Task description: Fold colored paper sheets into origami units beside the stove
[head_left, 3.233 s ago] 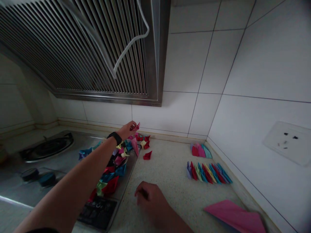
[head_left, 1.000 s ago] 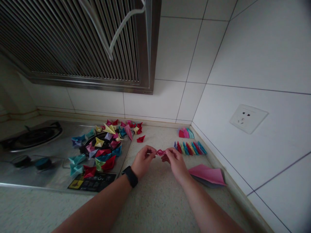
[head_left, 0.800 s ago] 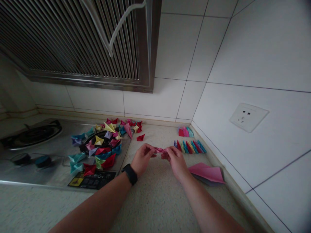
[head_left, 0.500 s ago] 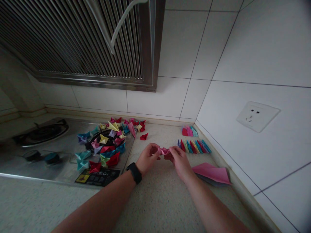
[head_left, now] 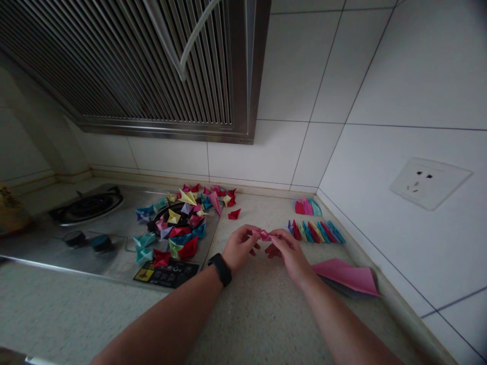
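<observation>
A small pink piece of folded paper is stretched between my two hands, above the worktop. My left hand, with a black watch on its wrist, pinches one end. The other end is pinched by my right hand. Beyond my right hand lies a row of folded papers in several colours. A larger pink folded paper rests beside my right forearm. To the left, several small folded paper boats cover one burner, and a single red one sits apart on the worktop.
A gas hob with two knobs takes up the left side. The range hood hangs above it. A second group of folded papers lies near the back corner. On the right wall is a socket.
The view has shifted left, so everything sits further right. Between my fingers, the pink paper looks more drawn out and twisted in the middle. Both hands keep their hold on it.
</observation>
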Motion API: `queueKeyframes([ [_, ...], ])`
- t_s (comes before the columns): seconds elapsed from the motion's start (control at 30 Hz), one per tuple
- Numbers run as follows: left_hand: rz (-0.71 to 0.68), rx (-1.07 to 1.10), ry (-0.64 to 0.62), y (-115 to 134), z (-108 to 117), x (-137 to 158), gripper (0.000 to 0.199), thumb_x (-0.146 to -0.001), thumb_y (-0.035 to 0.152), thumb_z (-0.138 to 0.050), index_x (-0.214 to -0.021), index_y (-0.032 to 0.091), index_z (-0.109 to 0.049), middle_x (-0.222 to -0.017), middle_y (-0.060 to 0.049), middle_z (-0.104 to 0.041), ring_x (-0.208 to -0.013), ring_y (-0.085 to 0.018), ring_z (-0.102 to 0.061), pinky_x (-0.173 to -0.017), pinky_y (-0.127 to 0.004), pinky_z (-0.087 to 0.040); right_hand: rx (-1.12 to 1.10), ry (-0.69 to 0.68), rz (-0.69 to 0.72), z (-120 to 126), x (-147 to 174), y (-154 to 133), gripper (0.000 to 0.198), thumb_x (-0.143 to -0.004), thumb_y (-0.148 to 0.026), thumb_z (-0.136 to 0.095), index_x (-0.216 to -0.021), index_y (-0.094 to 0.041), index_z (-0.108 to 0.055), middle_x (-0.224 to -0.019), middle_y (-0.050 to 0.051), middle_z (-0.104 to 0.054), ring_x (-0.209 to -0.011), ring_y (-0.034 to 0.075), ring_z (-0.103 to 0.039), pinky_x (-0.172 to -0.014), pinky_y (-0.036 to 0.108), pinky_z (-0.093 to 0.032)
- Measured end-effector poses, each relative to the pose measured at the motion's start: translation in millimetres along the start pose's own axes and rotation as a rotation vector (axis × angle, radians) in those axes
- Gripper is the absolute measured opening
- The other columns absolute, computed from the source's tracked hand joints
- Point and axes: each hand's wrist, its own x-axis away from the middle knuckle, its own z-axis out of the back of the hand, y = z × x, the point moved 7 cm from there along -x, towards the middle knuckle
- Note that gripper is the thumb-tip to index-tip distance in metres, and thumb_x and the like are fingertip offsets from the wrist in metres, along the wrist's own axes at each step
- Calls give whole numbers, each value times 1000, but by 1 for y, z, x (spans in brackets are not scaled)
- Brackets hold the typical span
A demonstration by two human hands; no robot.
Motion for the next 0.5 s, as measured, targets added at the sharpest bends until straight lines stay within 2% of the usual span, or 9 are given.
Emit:
queueKeyframes([
  [0.13,8,-2,11,1,1,0,36,-84,47,-54,-97,13,-54,-86,-7,-61,-63,-11,-58,-44,-17,-43,161,14,37,1,0,-3,41,-79,-52,-56,-93,-14,-57,-83,6,-60,-65,10,-56,-54,18,-45],
  [0.27,15,-31,-5,2,-2,1,38,-84,50,-53,-98,14,-53,-93,-8,-62,-61,-10,-57,-43,-17,-42,259,105,85,11,-3,-4,39,-79,-52,-55,-82,-14,-55,-62,1,-52,-52,6,-47,-48,16,-37],
  [0.37,58,0,-18,-2,-3,2,38,-85,50,-51,-103,16,-50,-92,-7,-61,-60,-10,-57,-41,-16,-39,209,180,109,18,-5,-5,37,-80,-51,-54,-80,-14,-52,-53,-2,-44,-47,5,-42,-46,16,-33],
  [0.5,138,-13,-84,-12,-8,2,35,-87,44,-47,-108,16,-50,-79,-4,-61,-55,-9,-54,-42,-16,-35,10,355,110,37,-6,3,35,-79,-48,-55,-87,-16,-45,-50,-5,-39,-43,5,-39,-43,16,-32],
])
